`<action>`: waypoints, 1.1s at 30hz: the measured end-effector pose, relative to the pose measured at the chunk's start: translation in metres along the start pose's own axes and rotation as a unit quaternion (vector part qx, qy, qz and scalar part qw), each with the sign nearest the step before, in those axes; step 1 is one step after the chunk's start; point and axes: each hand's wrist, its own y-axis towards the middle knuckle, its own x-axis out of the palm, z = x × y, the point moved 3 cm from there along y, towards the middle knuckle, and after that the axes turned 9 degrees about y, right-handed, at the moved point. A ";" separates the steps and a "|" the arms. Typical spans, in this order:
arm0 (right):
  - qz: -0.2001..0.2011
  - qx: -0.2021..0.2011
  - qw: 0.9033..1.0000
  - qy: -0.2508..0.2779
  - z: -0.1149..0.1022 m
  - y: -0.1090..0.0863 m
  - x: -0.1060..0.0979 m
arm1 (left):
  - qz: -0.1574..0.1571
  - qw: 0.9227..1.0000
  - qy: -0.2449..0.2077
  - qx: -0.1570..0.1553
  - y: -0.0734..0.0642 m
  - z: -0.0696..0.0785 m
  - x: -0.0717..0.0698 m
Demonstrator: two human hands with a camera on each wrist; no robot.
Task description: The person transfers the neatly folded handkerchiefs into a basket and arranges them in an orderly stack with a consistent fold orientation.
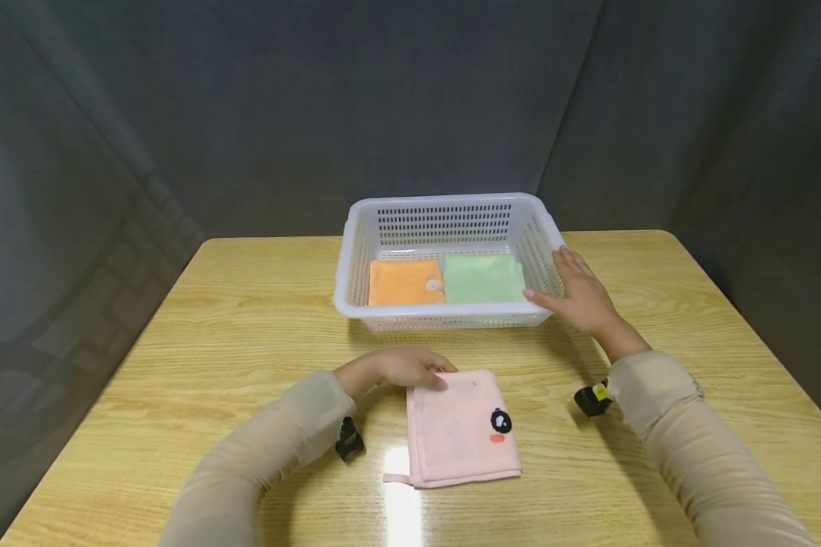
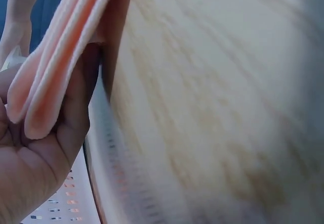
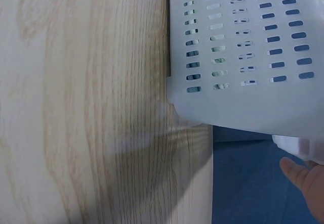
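Observation:
A folded pink towel with an embroidered black eye and a small hanging loop lies at the front of the wooden table. My left hand grips its far left edge, the thumb on top; the left wrist view shows the folded layers of the towel between thumb and fingers. Behind it stands a white perforated basket. Inside, a folded orange towel lies beside a folded green towel. My right hand rests on the basket's front right corner, fingers spread along the rim.
The table has a light wood grain. Dark grey cloth hangs behind it and along both sides. A black wrist device is under the right sleeve, another black device under the left.

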 end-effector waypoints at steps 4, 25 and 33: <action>0.001 0.001 1.000 -0.002 0.000 0.001 0.000 | -0.009 0.999 -0.042 0.021 -0.002 0.001 -0.001; -0.001 0.002 1.000 -0.002 -0.001 0.001 0.000 | 0.005 0.993 -0.046 0.105 -0.031 0.030 -0.030; -0.001 0.005 1.000 -0.001 0.001 0.001 0.001 | 0.020 0.990 -0.035 0.138 -0.037 0.036 -0.040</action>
